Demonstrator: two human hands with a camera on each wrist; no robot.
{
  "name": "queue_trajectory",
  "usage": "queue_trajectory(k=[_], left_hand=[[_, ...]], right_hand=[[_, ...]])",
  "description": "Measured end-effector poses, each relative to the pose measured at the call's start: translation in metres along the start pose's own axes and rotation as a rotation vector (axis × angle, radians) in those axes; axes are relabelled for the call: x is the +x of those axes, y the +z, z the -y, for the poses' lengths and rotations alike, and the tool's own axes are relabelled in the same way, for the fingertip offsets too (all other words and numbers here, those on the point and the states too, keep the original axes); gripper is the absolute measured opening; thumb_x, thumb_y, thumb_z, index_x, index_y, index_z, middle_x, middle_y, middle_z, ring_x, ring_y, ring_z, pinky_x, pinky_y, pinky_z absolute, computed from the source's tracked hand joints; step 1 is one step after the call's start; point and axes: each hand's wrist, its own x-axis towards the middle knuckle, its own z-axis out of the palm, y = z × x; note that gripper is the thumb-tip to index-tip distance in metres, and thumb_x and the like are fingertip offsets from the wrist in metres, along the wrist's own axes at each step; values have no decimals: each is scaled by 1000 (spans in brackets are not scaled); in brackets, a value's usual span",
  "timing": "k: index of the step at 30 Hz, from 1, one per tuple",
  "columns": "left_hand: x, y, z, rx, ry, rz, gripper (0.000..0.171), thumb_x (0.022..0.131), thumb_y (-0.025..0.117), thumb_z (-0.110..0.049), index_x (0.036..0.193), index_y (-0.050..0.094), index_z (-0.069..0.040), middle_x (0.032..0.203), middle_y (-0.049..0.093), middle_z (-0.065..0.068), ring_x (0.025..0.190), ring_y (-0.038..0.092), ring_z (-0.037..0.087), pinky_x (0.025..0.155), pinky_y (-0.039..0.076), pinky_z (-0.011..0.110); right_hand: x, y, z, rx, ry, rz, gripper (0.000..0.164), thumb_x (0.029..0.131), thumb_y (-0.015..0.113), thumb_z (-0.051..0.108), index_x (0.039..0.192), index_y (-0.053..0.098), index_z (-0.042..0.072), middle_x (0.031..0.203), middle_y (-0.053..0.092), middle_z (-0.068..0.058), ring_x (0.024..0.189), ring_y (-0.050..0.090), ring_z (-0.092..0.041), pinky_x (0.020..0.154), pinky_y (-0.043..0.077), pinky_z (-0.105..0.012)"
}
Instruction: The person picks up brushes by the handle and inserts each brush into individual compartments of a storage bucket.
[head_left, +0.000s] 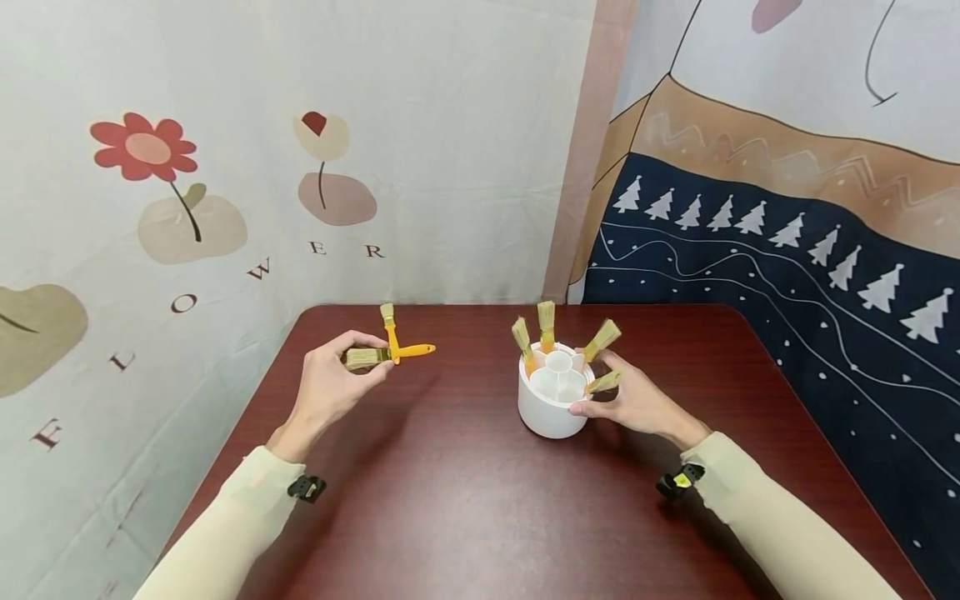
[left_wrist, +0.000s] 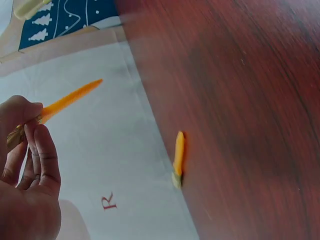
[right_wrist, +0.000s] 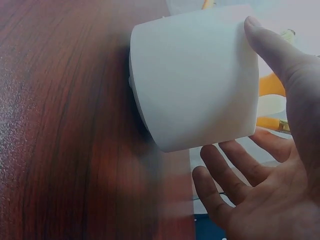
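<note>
My left hand (head_left: 372, 363) pinches a small paintbrush (head_left: 408, 352) by its ferrule above the table's far left, bristles toward the palm and orange handle pointing right. In the left wrist view the same hand (left_wrist: 31, 119) holds that brush (left_wrist: 70, 99). A second orange brush (head_left: 390, 332) lies flat on the table just beyond it and also shows as the lying brush (left_wrist: 178, 157). My right hand (head_left: 592, 385) rests against a white round holder (head_left: 551, 408) with several brushes (head_left: 546, 321) standing in it. The thumb (right_wrist: 272, 50) touches the holder (right_wrist: 195, 75), and the fingers (right_wrist: 235, 172) are spread off it.
The dark red wooden table (head_left: 450, 508) sits in a corner. A flower-print cloth (head_left: 187, 208) hangs along the left and back. A blue tree-print cloth (head_left: 787, 275) hangs on the right, close to the table's edges.
</note>
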Motion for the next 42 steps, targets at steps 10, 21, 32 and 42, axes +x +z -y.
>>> queue_trajectory(k=[10,21,32,42], left_hand=[[-4,6,-23,-108,-1,2,31,92,99,-6,119,88,-17,108,89,8,82,77,-7,77,64,12],[-8,16,-47,-190,5,-23,29,93,98,-7,119,89,-16,105,90,7,81,79,-5,77,66,14],[-11,26,-60,-218,83,-31,21,96,97,-7,111,85,-15,121,89,2,91,80,-3,87,68,20],[-13,33,-71,-232,115,-22,20,96,96,-5,106,81,-13,128,88,2,97,81,0,86,67,17]], right_hand=[[-3,3,4,-20,3,-26,104,91,102,47,172,45,13,165,63,-21,135,76,-39,113,66,-62],[-7,9,11,-40,-17,-85,94,90,104,45,163,51,15,152,69,-15,128,76,-32,111,67,-56],[-12,15,17,-73,-36,-134,93,89,105,46,159,53,14,138,73,-12,126,74,-30,108,66,-54],[-13,17,23,-101,-39,-171,92,88,105,48,157,55,13,130,74,-10,125,73,-28,106,63,-50]])
